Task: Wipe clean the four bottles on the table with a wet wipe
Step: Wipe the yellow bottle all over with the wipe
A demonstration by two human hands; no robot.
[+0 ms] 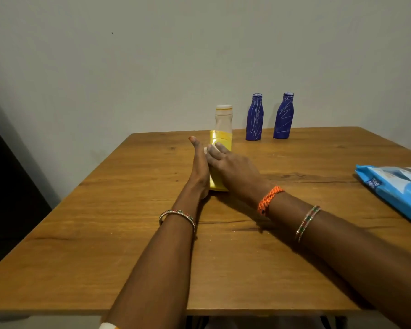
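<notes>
Head view: yellow bottle (220, 160) mid-worktop (105, 210), left hand (199, 167) flat against its side, fingers straight. Right hand (233, 167) presses white wipe (208, 149) onto it. Two blue bottles (268, 117) stand at far edge.

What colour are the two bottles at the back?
Dark blue with thin white scribbly lines, on both blue bottles; head view.
</notes>
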